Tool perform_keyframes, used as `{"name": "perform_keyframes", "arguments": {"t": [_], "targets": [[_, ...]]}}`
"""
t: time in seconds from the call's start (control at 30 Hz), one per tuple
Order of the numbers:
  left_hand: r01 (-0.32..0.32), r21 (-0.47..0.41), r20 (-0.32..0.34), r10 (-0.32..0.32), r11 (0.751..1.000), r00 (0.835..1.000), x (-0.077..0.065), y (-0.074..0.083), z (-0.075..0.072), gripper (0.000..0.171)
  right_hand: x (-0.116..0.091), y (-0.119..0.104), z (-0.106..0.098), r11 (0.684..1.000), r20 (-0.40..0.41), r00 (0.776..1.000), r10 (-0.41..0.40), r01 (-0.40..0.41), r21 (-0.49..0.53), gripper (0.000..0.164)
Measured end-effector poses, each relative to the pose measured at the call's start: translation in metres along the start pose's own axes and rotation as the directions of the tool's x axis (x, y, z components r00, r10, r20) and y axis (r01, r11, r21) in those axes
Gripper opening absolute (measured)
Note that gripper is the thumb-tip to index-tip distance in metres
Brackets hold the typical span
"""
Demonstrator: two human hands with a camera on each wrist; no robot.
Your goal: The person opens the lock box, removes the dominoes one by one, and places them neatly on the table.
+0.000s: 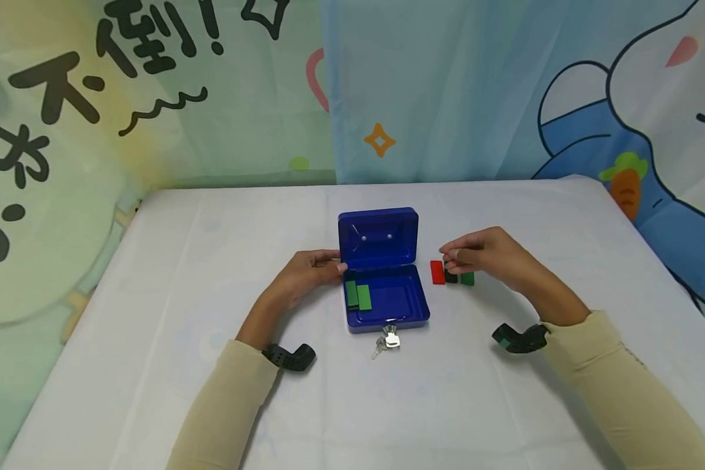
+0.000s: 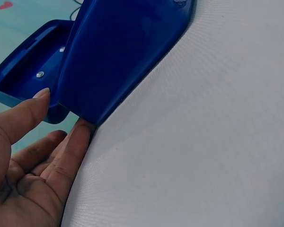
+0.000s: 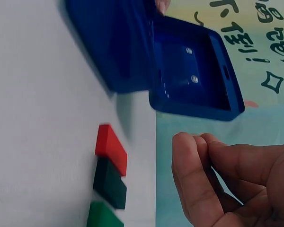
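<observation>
A blue metal cash box [image 1: 417, 294] stands on the table with its lid [image 1: 378, 238] raised. Inside, at the left, lie green blocks [image 1: 364, 297]. My left hand [image 1: 309, 277] touches the box's left side near the hinge; in the left wrist view its fingers [image 2: 75, 146] are fairly straight against the lower corner, thumb by the upper edge. Right of the box lie a red block [image 1: 437, 272], a black block [image 3: 110, 183] and a green block [image 3: 103, 216] in a row. Over them hovers my right hand [image 1: 483, 253], thumb and fingertips close together, with nothing visible between them.
A silver lock [image 1: 391, 337] with keys [image 1: 379, 346] hangs at the box's front edge. White cloth [image 1: 446, 405] covers the table. Behind it hang printed curtains [image 1: 446, 85]. Each wrist wears a black camera mount [image 1: 519, 339].
</observation>
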State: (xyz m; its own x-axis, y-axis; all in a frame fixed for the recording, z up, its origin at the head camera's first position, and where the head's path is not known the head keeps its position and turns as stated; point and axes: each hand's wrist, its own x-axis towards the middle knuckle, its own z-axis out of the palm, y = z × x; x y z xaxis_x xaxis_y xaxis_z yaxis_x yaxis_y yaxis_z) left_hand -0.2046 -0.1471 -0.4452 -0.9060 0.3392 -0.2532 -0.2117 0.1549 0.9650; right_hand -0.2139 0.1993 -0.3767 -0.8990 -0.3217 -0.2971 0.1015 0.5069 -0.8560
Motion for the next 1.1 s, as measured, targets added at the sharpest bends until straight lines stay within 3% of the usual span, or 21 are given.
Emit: {"name": "perform_keyframes", "arguments": {"t": [0.27, 0.5, 0.8, 1.1], "targets": [[0.012, 0.031, -0.012, -0.012, 0.999, 1.0, 0.001, 0.001, 0.002, 0.052, 0.002, -0.002, 0.01, 0.997, 0.058, 0.998, -0.029, 0.024, 0.079, 0.031], [0.013, 0.109, -0.021, -0.01, 0.994, 1.0, 0.0, 0.001, 0.002, 0.059, 0.003, -0.004, 0.019, 0.992, 0.095, 0.995, -0.045, 0.033, 0.121, 0.029], [0.014, 0.09, -0.03, -0.012, 0.996, 0.999, 0.0, -0.001, 0.001, 0.06, 0.011, -0.008, 0.036, 0.972, 0.162, 0.982, -0.1, 0.062, 0.227, 0.028], [0.006, 0.059, -0.021, -0.004, 0.998, 1.0, 0.001, -0.001, 0.002, 0.058, 0.016, -0.015, 0.048, 0.975, 0.197, 0.976, -0.092, 0.048, 0.216, 0.027]]}}
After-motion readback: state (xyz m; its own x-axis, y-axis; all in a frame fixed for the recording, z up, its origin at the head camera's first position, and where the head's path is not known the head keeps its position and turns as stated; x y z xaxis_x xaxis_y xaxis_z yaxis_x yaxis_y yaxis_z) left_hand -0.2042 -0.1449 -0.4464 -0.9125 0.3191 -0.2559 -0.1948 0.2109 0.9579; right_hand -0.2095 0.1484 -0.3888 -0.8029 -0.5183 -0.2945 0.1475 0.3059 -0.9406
